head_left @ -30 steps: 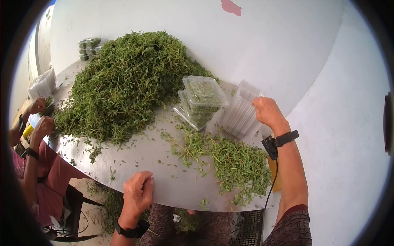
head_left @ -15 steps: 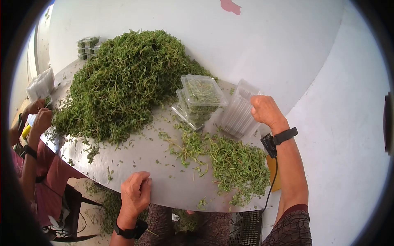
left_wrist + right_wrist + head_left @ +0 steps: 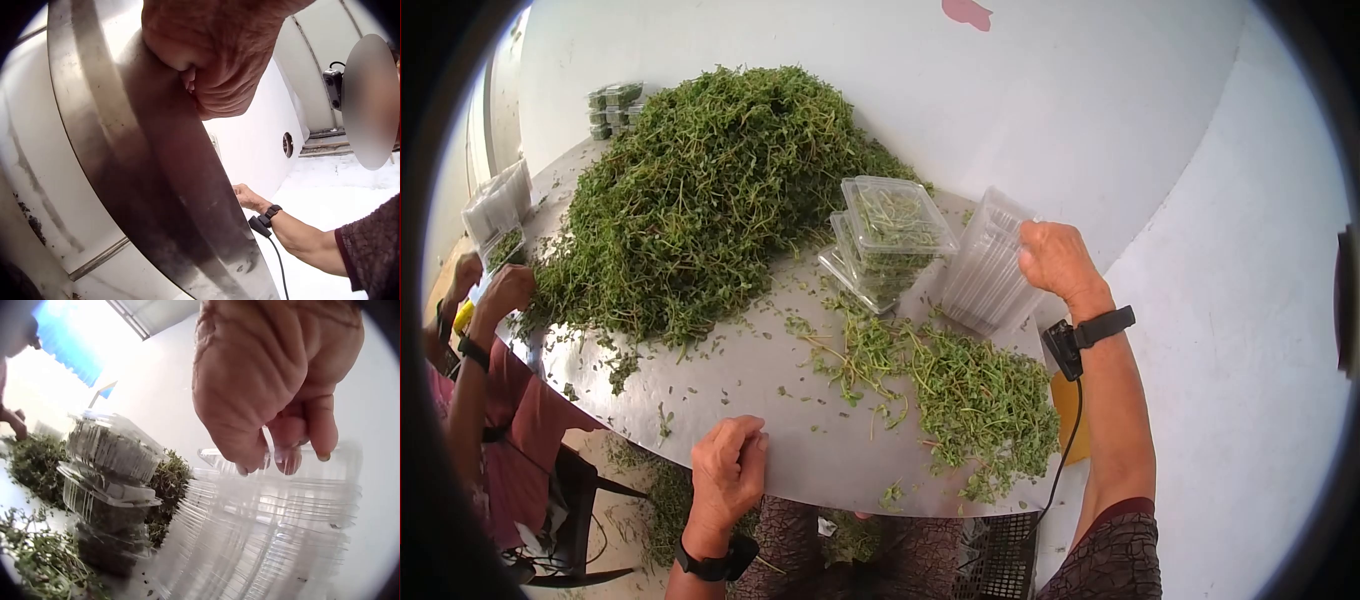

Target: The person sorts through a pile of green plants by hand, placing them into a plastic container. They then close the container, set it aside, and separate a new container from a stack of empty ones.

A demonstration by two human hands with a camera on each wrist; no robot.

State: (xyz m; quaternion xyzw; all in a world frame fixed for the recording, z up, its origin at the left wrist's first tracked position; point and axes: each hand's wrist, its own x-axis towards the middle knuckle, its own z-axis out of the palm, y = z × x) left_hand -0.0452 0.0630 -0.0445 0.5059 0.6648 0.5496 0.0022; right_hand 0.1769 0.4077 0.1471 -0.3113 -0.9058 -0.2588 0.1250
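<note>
My right hand [image 3: 1060, 262] pinches the rim of a clear plastic clamshell at the top of a leaning nested stack [image 3: 985, 285]. In the right wrist view, thumb and fingertips close over that thin rim, with many ribbed layers of the stack [image 3: 256, 544] below. Left of it stand several clamshells filled with green herb sprigs [image 3: 892, 222], piled up. Down at the table's front edge rests my left hand [image 3: 728, 465], fingers curled in and nothing held; the left wrist view shows the same curled hand [image 3: 212, 56] over the metal edge.
A tall heap of herbs [image 3: 700, 200] covers the table's back left. A smaller herb pile [image 3: 985, 410] lies front right, by the metal table's [image 3: 800, 450] edge. Another person's hands [image 3: 505, 290] work at far left, near filled boxes [image 3: 612, 105] and empty clamshells [image 3: 498, 205].
My right hand keeps its pinch on the stack, shifting slightly up and right. The left hand stays put. At far left, the other person's hands have moved down, uncovering a herb-filled clamshell.
</note>
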